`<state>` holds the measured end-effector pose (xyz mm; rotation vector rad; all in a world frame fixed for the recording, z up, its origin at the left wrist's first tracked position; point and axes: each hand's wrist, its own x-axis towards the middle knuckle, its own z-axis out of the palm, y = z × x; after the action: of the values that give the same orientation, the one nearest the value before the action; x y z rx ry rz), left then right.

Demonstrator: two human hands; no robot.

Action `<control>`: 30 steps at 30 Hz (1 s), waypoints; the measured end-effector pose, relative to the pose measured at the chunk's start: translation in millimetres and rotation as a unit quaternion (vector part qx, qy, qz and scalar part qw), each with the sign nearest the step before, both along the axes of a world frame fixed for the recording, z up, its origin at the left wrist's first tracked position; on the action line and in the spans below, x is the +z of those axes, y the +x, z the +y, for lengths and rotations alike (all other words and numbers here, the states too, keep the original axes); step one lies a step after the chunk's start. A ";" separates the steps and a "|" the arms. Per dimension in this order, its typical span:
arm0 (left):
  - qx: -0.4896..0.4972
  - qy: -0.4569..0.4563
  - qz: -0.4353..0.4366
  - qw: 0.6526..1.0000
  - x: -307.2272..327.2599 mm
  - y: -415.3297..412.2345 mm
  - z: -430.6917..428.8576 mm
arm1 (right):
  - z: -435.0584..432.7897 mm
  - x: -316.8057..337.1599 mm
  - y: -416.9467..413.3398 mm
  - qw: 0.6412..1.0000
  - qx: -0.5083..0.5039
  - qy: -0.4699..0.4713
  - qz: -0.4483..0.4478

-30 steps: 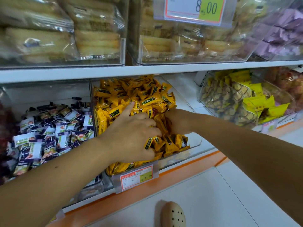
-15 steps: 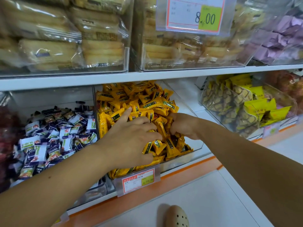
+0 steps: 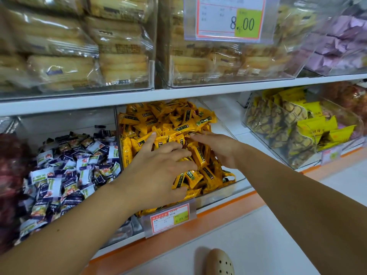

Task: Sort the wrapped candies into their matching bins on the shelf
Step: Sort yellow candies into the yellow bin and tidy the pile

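Note:
A heap of yellow wrapped candies [image 3: 170, 120] fills a clear bin [image 3: 224, 192] in the middle of the lower shelf. My left hand [image 3: 158, 171] lies spread on the front of the heap, index finger stretched toward the back and thumb low by the front wall. My right hand [image 3: 218, 149] touches the heap's right side with straight fingers pointing left. Some candies at the front sit between my left thumb and fingers. Left of this bin, another clear bin holds blue-and-white wrapped candies [image 3: 69, 167].
A price label [image 3: 168, 217] hangs on the yellow bin's front. To the right stands a bin of yellow-packed pastries [image 3: 288, 132]; dark red sweets [image 3: 12, 165] lie far left. The upper shelf [image 3: 178, 93] carries bagged cakes and a big price card [image 3: 228, 18]. A beige shoe [image 3: 218, 262] is on the floor.
My right hand has come out of the heap and stretched its fingers over the candies. My left hand stays spread on the pile. The view has drifted slightly.

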<state>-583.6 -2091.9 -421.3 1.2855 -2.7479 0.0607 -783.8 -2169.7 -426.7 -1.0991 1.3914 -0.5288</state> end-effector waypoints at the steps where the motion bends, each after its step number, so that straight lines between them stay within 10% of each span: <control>1: 0.000 0.001 0.000 1.000 0.1 0.5 0.1 | -1.0 -0.3 3.4 1.000 0.005 -0.005 0.007; 21: 0.075 0.026 0.066 0.995 -1.6 -23.4 2.5 | 22.3 18.6 -6.6 0.972 -0.076 -0.222 -0.028; 30: 0.182 -0.049 0.348 0.918 0.7 -41.2 -3.4 | 42.4 -1.8 8.3 0.924 -0.217 -0.302 -0.089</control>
<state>-624.8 -2095.4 -420.6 1.4234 -1.8731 -0.1909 -775.5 -2127.3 -428.5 -1.1774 1.3437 -1.4187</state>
